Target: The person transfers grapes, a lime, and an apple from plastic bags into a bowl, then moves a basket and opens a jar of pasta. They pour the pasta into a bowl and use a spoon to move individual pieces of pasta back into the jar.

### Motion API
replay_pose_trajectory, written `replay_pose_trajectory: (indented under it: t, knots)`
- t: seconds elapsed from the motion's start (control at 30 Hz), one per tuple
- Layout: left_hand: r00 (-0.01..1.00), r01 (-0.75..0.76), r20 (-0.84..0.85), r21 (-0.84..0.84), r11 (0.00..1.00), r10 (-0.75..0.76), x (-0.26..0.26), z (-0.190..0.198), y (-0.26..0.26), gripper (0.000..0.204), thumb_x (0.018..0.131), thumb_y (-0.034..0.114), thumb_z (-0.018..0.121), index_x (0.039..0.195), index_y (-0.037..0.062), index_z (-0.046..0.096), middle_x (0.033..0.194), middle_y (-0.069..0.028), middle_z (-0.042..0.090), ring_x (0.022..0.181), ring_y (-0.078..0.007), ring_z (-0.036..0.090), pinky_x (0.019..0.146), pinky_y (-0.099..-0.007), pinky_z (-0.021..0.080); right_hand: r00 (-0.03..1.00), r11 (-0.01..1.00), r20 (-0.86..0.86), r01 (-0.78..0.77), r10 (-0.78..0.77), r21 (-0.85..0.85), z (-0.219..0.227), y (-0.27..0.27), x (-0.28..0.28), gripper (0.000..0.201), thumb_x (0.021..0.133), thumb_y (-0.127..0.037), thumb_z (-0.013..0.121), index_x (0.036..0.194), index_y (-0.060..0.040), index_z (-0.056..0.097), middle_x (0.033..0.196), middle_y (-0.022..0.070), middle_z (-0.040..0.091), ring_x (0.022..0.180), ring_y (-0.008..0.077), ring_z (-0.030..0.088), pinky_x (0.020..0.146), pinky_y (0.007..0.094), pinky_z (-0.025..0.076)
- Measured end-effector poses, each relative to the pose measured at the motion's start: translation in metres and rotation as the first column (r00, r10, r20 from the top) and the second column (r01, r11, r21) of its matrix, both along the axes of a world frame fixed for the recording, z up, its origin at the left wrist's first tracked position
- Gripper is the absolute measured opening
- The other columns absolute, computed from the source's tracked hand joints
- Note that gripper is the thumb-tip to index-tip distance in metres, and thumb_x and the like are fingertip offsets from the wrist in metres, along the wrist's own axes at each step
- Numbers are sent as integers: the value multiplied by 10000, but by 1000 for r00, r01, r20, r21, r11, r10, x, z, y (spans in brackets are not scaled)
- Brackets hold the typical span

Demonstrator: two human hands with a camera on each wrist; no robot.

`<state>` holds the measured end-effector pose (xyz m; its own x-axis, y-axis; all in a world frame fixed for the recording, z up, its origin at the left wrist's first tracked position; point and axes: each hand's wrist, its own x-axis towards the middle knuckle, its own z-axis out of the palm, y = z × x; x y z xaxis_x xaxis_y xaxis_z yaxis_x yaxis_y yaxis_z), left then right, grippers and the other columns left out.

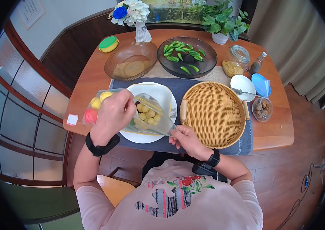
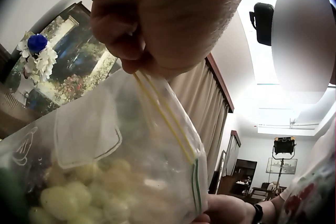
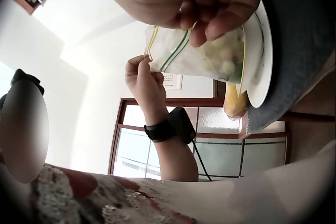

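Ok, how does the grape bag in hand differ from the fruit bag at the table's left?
The grape bag is held by the left hand and right hand; the fruit bag lies on the table. The grape bag shows pale green grapes, the fruit bag yellow and red pieces. Both are see-through.
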<state>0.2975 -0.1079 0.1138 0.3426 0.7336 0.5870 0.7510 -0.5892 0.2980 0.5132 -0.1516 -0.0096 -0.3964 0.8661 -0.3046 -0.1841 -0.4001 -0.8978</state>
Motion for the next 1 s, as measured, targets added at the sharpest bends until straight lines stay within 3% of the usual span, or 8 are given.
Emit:
replay_pose_trajectory:
  t: [0.2, 0.4, 0.5, 0.63, 0.73, 0.8, 0.87, 1.0]
  knots:
    - [997, 75, 11, 10, 997, -75, 1, -9, -10, 124, 686, -40, 575, 758, 29, 500, 602, -122, 540, 534, -281, 554, 480, -340, 439, 994, 986, 106, 9, -27, 169, 6, 0, 5, 242, 895, -240, 502, 744, -54, 539, 640, -6, 566, 600, 36, 501, 482, 177, 401]
    - [976, 1, 218, -70, 998, 14, -4, 4, -10, 92, 725, -49, 579, 755, 12, 517, 584, -74, 548, 490, -141, 559, 459, -241, 440, 992, 906, 106, 19, -70, 422, 17, 14, 1, 233, 900, -203, 494, 790, -7, 555, 1115, 79, 489, 807, 46, 524, 562, 203, 487]
    - [932, 41, 363, -66, 997, -15, 1, 6, -2, 69, 749, -45, 571, 755, 3, 521, 583, -44, 554, 498, -82, 551, 460, -204, 438, 983, 963, -184, 52, -2, 266, 38, 24, -2, 234, 906, -163, 467, 1024, -9, 597, 1422, 54, 249, 1156, 165, 451, 835, 322, 492]
    - [906, 82, 421, -77, 994, -42, 11, 17, -1, 45, 771, -43, 558, 778, -2, 541, 614, -23, 569, 527, -76, 558, 480, -195, 448, 902, 965, -420, 13, 101, 261, 63, 43, -8, 225, 903, -172, 480, 1037, -21, 579, 1419, 66, 240, 1112, 155, 464, 898, 345, 444]
    - [801, 211, 596, -207, 955, -48, 0, 17, 7, 70, 814, -16, 538, 879, 7, 551, 736, -22, 584, 608, -74, 563, 560, -199, 463, 806, 976, -567, -59, 172, 211, 104, 48, 0, 317, 905, -166, 460, 1171, 1, 497, 1390, 64, 321, 1152, 185, 451, 952, 396, 398]
    - [558, 339, 822, -106, 935, -109, -14, 13, 15, 154, 856, 25, 509, 1009, 28, 525, 871, -42, 570, 707, -81, 557, 649, -207, 461, 787, 962, -591, -12, 178, 273, 116, 54, 8, 386, 907, -167, 442, 1242, 22, 414, 1350, 80, 386, 1167, 219, 447, 959, 428, 388]
    - [567, 311, 822, -155, 937, -52, -27, -4, 23, 224, 891, 109, 490, 1106, 45, 481, 992, -47, 534, 849, -104, 533, 757, -250, 446, 782, 953, -591, -10, 196, 302, 133, 57, 14, 397, 908, -174, 434, 1253, 19, 405, 1364, 101, 361, 1176, 233, 439, 966, 456, 377]
    - [107, 726, 946, -285, 625, 307, -33, -73, 37, 405, 910, 348, 437, 1249, 129, 410, 1209, -31, 464, 1098, -205, 453, 928, -423, 368, 794, 926, -546, -55, 268, 375, 160, 66, 14, 557, 895, -243, 410, 1363, -13, 215, 1406, 119, 279, 1252, 287, 331, 989, 541, 320]
